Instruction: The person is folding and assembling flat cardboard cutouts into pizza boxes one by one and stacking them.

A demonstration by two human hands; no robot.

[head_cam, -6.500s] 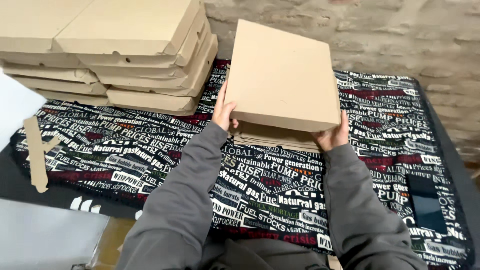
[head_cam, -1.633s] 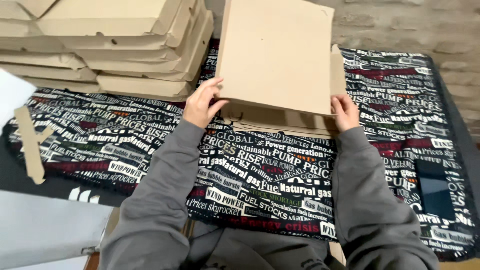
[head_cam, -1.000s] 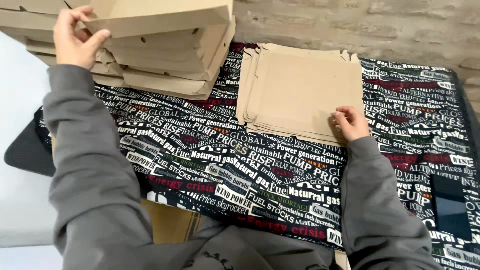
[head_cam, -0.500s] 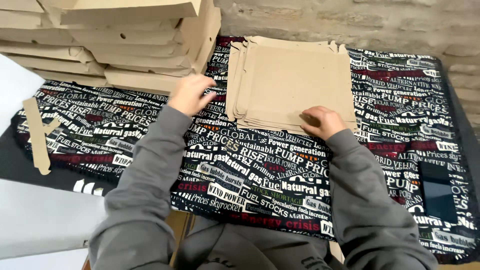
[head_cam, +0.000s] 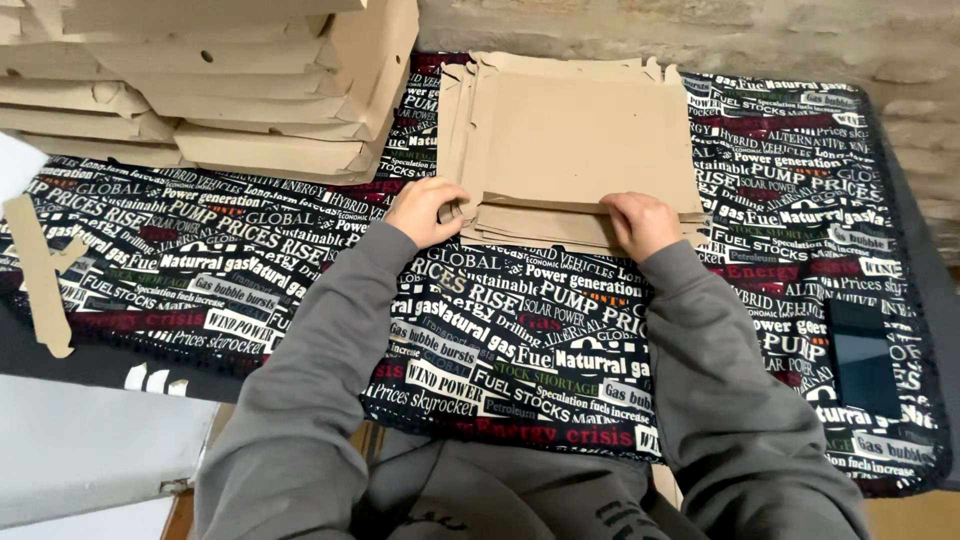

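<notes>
Both near corners of the flat cardboard stack [head_cam: 575, 150] are pinched by the left hand [head_cam: 425, 208] and right hand [head_cam: 640, 222], beside folded boxes [head_cam: 210, 85].

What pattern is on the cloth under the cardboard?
Black cloth covered in white and red printed words, clearest in the head view.

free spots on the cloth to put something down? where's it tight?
Free: printed cloth between the left hand, the folded box stack and the cardboard strip; also the cloth right of the flat cardboard pile, towards the dark edge. Tight: the gap between box stack and pile, and the pile's near edge, where the right hand also grips.
</notes>
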